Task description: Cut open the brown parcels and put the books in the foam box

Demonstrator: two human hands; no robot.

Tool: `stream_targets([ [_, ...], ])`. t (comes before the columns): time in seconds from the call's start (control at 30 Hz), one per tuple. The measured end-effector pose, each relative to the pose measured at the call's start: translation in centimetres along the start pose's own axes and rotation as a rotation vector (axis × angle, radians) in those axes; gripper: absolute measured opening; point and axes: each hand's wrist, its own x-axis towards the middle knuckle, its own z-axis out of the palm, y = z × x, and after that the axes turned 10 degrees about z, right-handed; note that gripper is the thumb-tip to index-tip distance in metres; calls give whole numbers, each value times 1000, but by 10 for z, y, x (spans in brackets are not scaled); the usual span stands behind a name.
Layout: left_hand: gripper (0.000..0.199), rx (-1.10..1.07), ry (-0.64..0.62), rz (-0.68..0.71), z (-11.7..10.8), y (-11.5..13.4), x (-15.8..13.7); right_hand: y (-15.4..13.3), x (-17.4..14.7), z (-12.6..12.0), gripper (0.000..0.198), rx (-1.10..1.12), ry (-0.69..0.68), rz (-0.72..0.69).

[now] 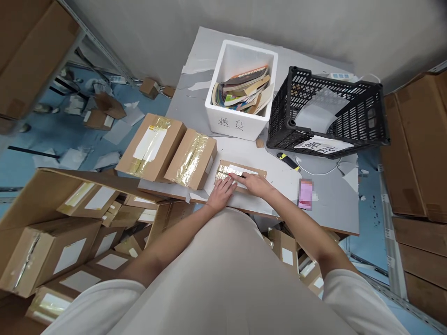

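Note:
A small flat cardboard box [261,173] with a white label and shiny tape lies near the table's front edge. My left hand [221,190] rests on its near left part with the fingers stretched out. From the right, my right hand [256,183] reaches over the box, fingers closed around a thin dark tool [243,175]; its kind is too small to make out. The tool's tip is by the taped left end, close to my left fingertips. Two taped cardboard boxes, a larger one [167,149] and a smaller one [204,160], stand to the left.
Behind are a white foam box [230,123] of books and magazines and a black plastic crate [279,111] with paper inside. A yellow-black utility knife [288,161] and a pink-screened phone [306,194] lie right. A big carton [66,177] of parcels stands lower left.

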Motion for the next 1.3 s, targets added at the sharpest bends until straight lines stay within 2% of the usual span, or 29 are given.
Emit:
stream_targets([
  [0.23,50,5,-25,8,-2,-2,0,-10,1,-14,67,-69,-39,22],
  [0.4,48,-1,-11,14,-1,-3,-2,10,-15,-7,65,-136,-101,82],
  [0.5,47,12,-9,8,2,-4,-4,32,-43,-1,71,-161,-109,120],
  [0.63,48,18,-5,4,5,-6,-5,64,-96,6,83,-162,-97,254],
  [0.77,48,38,-22,-6,-4,-4,0,91,-142,19,87,-87,-39,336],
  [0.87,44,104,-75,13,-19,-1,7,99,-158,41,69,195,88,384],
  [0.97,45,161,-139,33,-34,-1,22,91,-155,71,55,724,182,513],
  [1.0,53,178,-147,21,-38,-2,28,85,-150,81,55,898,184,561],
  [1.07,83,204,-151,-21,-44,-5,42,72,-139,98,58,1180,169,617],
  [1.13,111,205,-166,-46,-46,-9,54,61,-130,109,61,1361,176,633],
  [1.17,119,196,-183,-46,-46,-11,59,57,-127,113,63,1422,183,630],
  [1.3,120,170,-233,-42,-46,-17,68,54,-121,120,68,1542,200,609],
])
